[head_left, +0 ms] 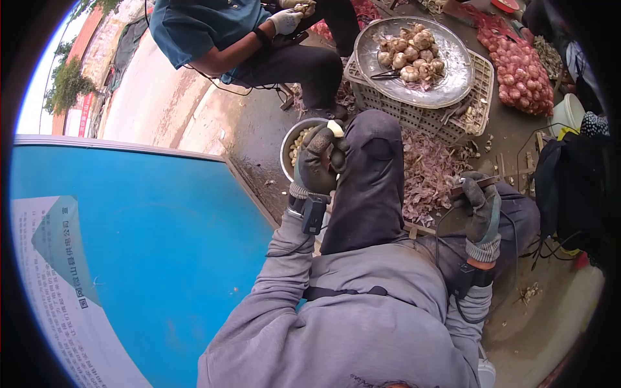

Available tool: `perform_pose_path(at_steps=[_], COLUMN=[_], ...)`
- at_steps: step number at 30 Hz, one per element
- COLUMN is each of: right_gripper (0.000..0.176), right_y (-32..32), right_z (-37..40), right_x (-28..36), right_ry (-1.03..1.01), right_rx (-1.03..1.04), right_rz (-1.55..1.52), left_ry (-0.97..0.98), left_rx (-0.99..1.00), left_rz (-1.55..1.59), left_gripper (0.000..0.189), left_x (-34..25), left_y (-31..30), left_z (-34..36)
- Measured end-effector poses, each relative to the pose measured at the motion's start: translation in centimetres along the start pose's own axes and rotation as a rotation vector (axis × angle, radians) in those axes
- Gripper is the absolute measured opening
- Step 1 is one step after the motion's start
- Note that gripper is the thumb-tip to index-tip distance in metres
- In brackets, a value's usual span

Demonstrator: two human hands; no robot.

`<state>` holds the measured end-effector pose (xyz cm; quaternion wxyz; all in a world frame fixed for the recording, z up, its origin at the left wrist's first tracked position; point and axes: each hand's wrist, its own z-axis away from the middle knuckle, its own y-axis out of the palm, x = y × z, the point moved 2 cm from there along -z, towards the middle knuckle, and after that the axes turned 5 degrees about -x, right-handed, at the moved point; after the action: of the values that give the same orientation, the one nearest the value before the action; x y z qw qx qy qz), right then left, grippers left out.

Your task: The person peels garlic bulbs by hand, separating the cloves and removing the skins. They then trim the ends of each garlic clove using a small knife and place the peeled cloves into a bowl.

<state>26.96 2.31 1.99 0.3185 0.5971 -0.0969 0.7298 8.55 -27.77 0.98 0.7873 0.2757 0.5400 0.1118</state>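
Head cam: our left hand (313, 163), in a dark grey-green work glove, pinches a smooth cream-white garlic clove (335, 128) beside the round silver metal bowl (285, 161), probably so it's close to the cloves in there. Our right hand (482, 210), gloved to match, has its fingers wrapped round a slim brown tool (490, 181) over our thigh, seemingly out of the way. The wide silver metal tray (458, 71) of bulbs (424, 40) sits up on a beige plastic crate (388, 110), likely for easier reach.
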Motion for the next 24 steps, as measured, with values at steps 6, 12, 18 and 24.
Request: perform_pose_path(at_steps=[6,12,18,24], right_gripper=[0.029,0.031,0.031,0.031], right_y=[0.3,0.7,1.5,2.7], right_z=[-0.7,-0.7,-1.1,-1.1], right_x=[-0.6,-0.8,-1.4,-0.5], right_ry=[0.017,0.023,0.056,0.076], right_rx=[0.018,-0.02,-0.005,0.037], right_rz=[0.153,0.2,0.228,0.217], left_ry=[-0.138,-0.171,-0.206,-0.187], left_rx=[-0.41,-0.519,-0.351,-0.138], left_rz=[0.025,0.039,0.107,0.26], left_gripper=[0.044,0.055,0.053,0.052], left_x=[1.9,2.4,1.6,1.4], left_y=[-12.2,-16.6,-14.7,-10.3], left_z=[-3.8,-4.6,-2.9,-1.1])
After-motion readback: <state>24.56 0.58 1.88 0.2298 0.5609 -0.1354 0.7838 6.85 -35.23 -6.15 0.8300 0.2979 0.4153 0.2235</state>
